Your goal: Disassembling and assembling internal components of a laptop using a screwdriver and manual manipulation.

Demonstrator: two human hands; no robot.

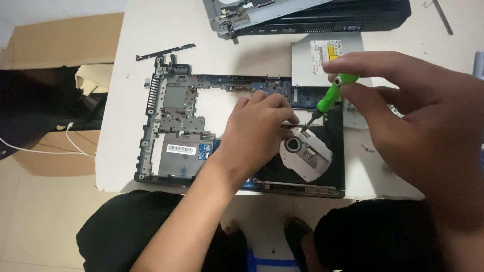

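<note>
Desk (126,126), white, carries an opened laptop base (171,131) lying lengthwise left to right, with a silver optical drive (312,55) behind it and a second dismantled laptop (322,15) at the far edge. Left hand (257,133) presses flat on the base's middle, fingers together beside the round fan housing (305,156). Right hand (428,121), nearer the camera, is clamped on a green screwdriver (330,93) that slants down-left, its tip meeting the base just right of the left fingertips.

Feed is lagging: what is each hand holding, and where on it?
Right hand pinches the green screwdriver at its handle top; left hand rests on the laptop base, holding nothing visible.
</note>
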